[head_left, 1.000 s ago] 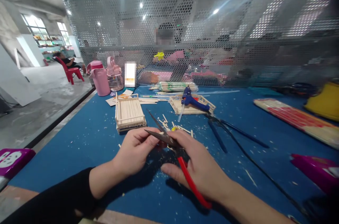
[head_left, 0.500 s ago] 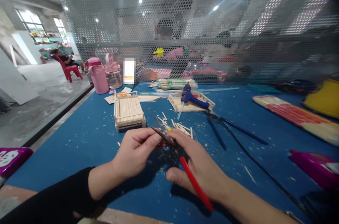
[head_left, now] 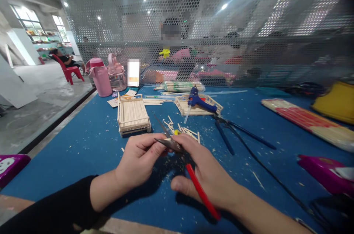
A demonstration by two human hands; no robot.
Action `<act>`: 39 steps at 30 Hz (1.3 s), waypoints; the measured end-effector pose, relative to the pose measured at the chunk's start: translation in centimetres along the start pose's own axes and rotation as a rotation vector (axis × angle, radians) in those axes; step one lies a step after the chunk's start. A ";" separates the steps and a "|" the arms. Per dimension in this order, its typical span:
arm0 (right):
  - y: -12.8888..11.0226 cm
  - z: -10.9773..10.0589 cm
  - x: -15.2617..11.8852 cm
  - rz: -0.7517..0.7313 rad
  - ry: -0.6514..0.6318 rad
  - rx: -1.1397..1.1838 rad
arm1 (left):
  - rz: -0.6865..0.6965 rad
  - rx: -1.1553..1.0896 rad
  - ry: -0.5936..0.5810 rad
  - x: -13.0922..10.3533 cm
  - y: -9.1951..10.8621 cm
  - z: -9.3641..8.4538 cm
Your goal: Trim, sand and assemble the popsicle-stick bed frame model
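Observation:
Near the middle of the blue table, my right hand [head_left: 206,169] holds red-handled scissors [head_left: 203,193], their dark blades parted and pointing up and left. My left hand [head_left: 141,156] is pinched just beside the lower blade, with a small pale piece showing at its fingertips; most of that piece is hidden. Beyond my hands lie short cut sticks [head_left: 188,131] and a small yellow bit. A rectangular frame of pale sticks [head_left: 134,114] stands behind my left hand. Further right, a blue glue gun [head_left: 201,103] rests on a second stick frame [head_left: 181,108].
Blue-handled pliers [head_left: 246,134] and a black cable lie to the right, near a packet of sticks [head_left: 306,119] and a purple object [head_left: 326,175]. Pink bottles [head_left: 101,79] and a lit phone [head_left: 134,73] stand at the back before a mesh screen. A person sits far left.
The scissor blades have shifted slightly and their angle has changed, and a pale piece now shows between them at my left fingertips. The whole view has moved a little.

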State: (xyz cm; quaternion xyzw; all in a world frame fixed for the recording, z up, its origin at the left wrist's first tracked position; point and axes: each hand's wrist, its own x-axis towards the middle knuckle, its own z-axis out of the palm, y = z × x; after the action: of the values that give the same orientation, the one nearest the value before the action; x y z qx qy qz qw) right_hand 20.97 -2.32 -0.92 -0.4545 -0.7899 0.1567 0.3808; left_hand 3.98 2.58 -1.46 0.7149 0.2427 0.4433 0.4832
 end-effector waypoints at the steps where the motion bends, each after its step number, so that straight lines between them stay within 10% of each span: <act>1: 0.0 0.0 0.0 0.003 0.000 -0.003 | 0.015 0.020 -0.001 0.0 0.1 0.0; 32: 0.2 0.5 0.4 0.027 0.063 0.021 | 0.046 0.109 -0.014 0.5 0.1 -0.1; 39: 0.2 0.7 0.8 0.320 0.231 0.190 | 0.163 0.345 -0.070 0.4 -0.5 -0.3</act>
State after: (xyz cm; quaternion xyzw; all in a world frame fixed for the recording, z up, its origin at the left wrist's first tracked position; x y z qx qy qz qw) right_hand 20.33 -1.48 -1.16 -0.5511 -0.6404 0.2359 0.4802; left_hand 4.00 3.26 -1.69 0.8194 0.2392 0.4077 0.3243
